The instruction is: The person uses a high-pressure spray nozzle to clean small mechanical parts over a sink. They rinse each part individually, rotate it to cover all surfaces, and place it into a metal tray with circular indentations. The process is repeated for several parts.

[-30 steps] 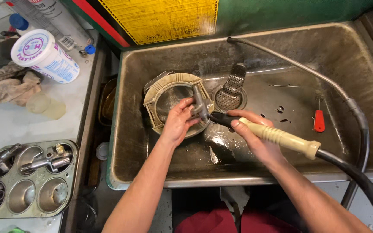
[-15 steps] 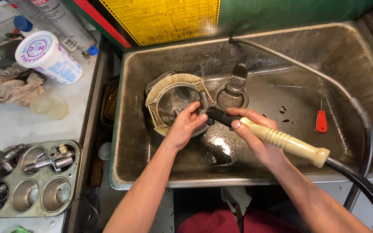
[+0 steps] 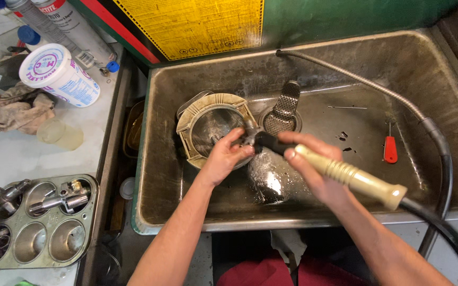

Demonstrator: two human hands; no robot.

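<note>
Two hands worked over the sink (image 3: 186, 159). My left hand (image 3: 222, 159) was curled around a small metal part (image 3: 247, 136), fingers closed on it above the round strainer basket (image 3: 208, 127). My right hand (image 3: 314, 167) was wrapped tight around the ribbed cream handle of a hose-fed wash brush (image 3: 345, 172), its dark head touching the part. I judged the part stiff, heavy for its size and slick with fluid, best pinched by its edges. The steel basin looked stained and wet.

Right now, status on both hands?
Left hand grips small metal part over sink. Right hand holds hose-fed brush on it. Nothing obstructing.
</note>
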